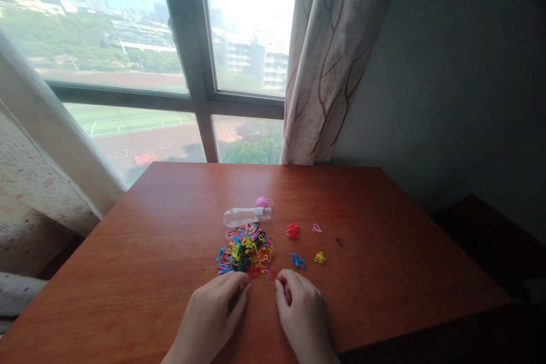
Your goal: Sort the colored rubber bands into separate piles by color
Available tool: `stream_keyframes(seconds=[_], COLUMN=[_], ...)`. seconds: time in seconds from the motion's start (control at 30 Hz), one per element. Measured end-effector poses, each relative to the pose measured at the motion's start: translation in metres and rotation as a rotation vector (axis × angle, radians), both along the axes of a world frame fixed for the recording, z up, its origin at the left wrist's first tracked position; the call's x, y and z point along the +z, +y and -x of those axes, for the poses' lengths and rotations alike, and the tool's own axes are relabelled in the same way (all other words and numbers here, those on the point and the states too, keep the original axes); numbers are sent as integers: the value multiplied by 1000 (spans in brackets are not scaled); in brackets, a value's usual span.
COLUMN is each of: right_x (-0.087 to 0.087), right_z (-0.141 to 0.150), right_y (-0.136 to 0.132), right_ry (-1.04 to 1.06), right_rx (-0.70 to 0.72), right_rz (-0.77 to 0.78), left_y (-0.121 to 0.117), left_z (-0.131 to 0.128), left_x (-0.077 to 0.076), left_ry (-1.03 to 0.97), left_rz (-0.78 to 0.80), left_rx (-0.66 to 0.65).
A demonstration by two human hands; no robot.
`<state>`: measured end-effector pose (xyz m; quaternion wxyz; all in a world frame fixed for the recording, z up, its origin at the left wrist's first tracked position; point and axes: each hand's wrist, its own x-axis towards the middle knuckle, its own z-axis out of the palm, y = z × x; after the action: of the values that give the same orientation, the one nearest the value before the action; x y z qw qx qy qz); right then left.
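Note:
A heap of small coloured rubber bands [247,247] lies on the table in front of my hands, with pink, blue, yellow, red and dark loops mixed together. My left hand [218,306] is at the heap's near edge, thumb and forefinger closed at a red rubber band [255,274]. Just right of the heap, my right hand [302,308] pinches a bit of red band at its fingertips. Beyond it lie separate small groups: red bands [293,231], blue bands [298,261] and yellow bands [319,257]. A pink band [316,228] and a dark band [339,242] lie apart.
Behind the heap a clear plastic bottle [243,216] lies on its side, with a pink object [264,202] beside its right end. The wooden table [170,227] reaches back to a window [200,102] and curtain [328,62]. Its right edge slopes toward a dark area.

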<state>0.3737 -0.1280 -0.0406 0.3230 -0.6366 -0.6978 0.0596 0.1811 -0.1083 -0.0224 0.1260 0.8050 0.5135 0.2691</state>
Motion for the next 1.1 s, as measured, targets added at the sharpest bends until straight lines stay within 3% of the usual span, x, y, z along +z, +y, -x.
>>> stream_keyframes(seconds=[0.37,0.57,0.7,0.9,1.1], right_x=[-2,-2,5,16,11], right_z=[-3,-8,-24,-43,-42], right_y=[-1,2,22,69,80], right_ry=[52,230,238,59,-28], right_rx=[32,28,-39,-120,-149], right_rz=[38,47,0,14,40], left_y=[-1,0,0,0,0], left_z=[2,2,3,3,2], left_x=[-1,-3,-5,-6,-4], left_ry=[36,28,17,0,0], left_rz=[51,52,37,17,44], left_rx=[-15,-23,-37,-33,-31])
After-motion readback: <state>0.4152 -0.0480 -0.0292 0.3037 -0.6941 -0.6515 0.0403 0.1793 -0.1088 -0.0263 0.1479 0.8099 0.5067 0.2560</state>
